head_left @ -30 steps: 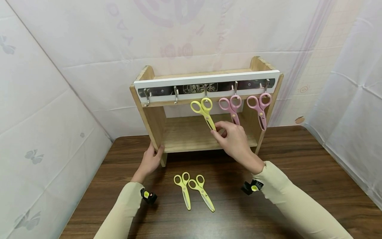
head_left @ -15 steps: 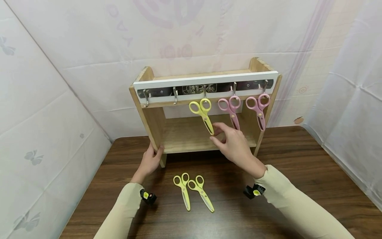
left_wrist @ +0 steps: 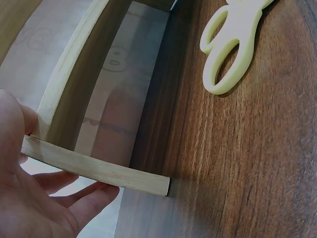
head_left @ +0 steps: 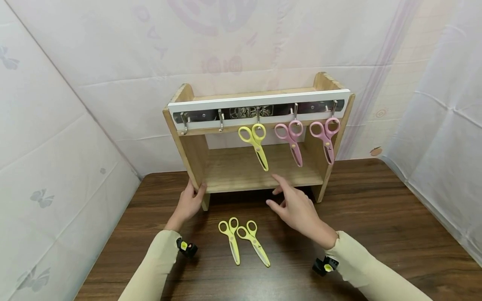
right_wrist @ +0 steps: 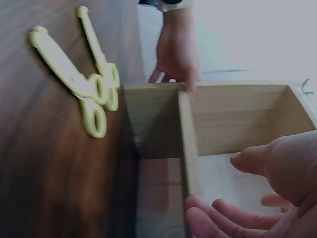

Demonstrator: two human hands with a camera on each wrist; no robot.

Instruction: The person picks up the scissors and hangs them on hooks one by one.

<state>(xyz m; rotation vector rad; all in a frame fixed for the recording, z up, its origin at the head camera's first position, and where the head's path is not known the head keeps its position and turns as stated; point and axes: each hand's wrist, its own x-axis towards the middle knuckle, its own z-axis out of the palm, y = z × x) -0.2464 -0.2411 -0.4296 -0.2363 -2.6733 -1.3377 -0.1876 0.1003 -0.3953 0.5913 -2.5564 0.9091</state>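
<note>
My left hand (head_left: 189,204) grips the lower left side panel of a small wooden shelf (head_left: 233,167); in the left wrist view its fingers (left_wrist: 94,203) press the panel's outer face. Yellow scissors (head_left: 258,147) hang by one handle loop from the middle hook, tips down. Below and to the right of their tips, my right hand (head_left: 299,212) hovers before the shelf with parted, loosely bent fingers and holds nothing. Two pink scissors (head_left: 293,144) hang from the two right-hand hooks. On the table, two more yellow scissors (head_left: 231,241) lie side by side, handles towards the shelf.
A white hook rail (head_left: 211,101) runs along the shelf's upper front. Its two left hooks (head_left: 221,120) are bare. The shelf stands on a dark wood table (head_left: 150,209), with pale patterned cloth (head_left: 124,75) behind and at both sides.
My right hand has let go of the yellow scissors' tips and moved down, away from them. The scissors now hang freely, still on the middle hook. My left hand stays put.
</note>
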